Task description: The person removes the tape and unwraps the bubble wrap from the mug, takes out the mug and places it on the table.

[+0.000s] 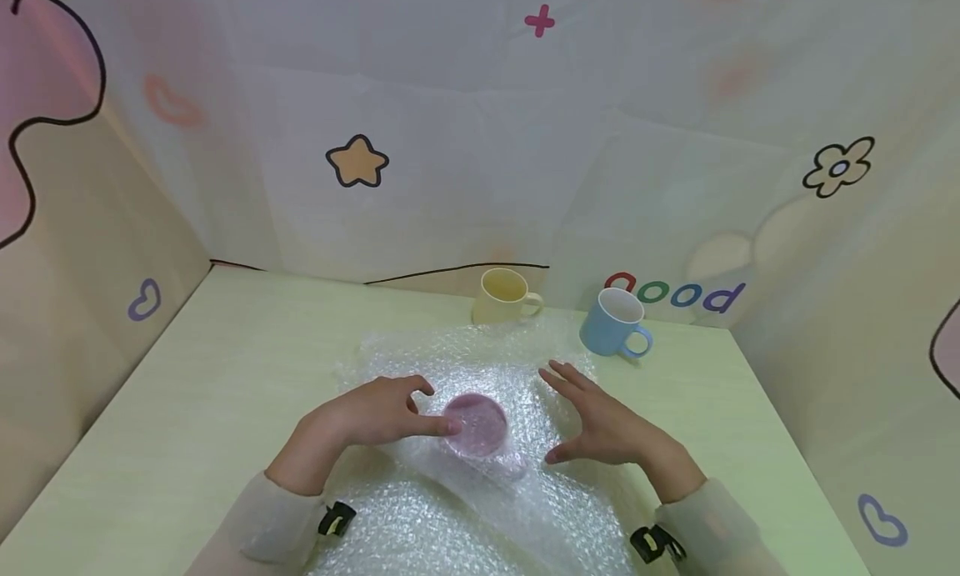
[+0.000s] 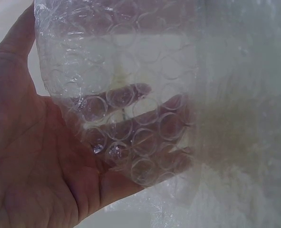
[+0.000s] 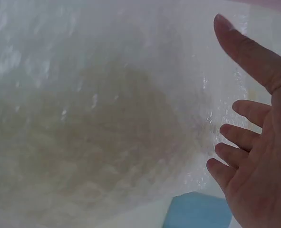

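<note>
A round pink mug [image 1: 477,426] sits in the middle of a sheet of bubble wrap [image 1: 420,355], partly under a folded layer of it. My left hand [image 1: 382,411] is at the mug's left side, its thumb touching the rim area. In the left wrist view, the fingers of that hand [image 2: 50,156] show through the clear bubbles, loosely bent. Apart from the mug, on its right, my right hand [image 1: 603,422] hovers with fingers spread and nothing held. The right wrist view shows this hand [image 3: 259,175] beside the wrap.
Behind the wrap stands a yellow mug [image 1: 501,297] near the back wall. To its right is a blue mug [image 1: 613,322], handle pointing right. The pale table [image 1: 187,418] meets patterned cloth walls [image 1: 450,142] at the back and sides.
</note>
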`<state>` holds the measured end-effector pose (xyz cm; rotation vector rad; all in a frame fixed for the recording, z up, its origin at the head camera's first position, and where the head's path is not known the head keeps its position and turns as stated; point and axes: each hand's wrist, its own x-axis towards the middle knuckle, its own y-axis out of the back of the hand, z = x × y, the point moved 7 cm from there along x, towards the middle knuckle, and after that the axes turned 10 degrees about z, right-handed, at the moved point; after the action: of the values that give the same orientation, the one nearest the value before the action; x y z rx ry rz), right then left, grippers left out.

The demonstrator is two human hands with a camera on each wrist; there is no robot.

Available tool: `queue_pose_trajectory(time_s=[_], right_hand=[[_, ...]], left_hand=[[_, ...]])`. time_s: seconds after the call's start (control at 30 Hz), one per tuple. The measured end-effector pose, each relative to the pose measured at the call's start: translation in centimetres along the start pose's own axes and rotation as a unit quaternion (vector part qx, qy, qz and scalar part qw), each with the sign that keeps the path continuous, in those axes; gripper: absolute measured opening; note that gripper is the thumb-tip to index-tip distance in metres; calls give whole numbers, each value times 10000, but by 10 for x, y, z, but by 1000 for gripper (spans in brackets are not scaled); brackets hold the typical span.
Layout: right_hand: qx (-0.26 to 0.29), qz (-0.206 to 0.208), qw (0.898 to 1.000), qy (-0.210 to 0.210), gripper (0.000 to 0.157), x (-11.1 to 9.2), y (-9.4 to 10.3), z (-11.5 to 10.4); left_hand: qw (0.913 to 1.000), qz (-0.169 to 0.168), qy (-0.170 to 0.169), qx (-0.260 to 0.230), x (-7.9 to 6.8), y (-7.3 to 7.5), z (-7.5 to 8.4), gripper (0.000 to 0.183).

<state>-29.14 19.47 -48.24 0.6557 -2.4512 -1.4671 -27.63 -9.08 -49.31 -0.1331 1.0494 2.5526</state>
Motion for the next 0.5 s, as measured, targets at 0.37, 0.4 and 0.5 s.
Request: queue_pose_trajectory(time_s=[0.37,0.4,0.5], right_hand=[[-187,-10,9997,174,123,14,-12,20],[-217,-7,9996,186,124,15,-13,21],[-314,-6,9993,216,127,18,-15,23]], left_hand=[[10000,-11,48,-75,0,-1,-2,86],[10000,-7,46,-76,0,-1,-2,86],[10000,14,44,-49,-1,-1,-2,85]])
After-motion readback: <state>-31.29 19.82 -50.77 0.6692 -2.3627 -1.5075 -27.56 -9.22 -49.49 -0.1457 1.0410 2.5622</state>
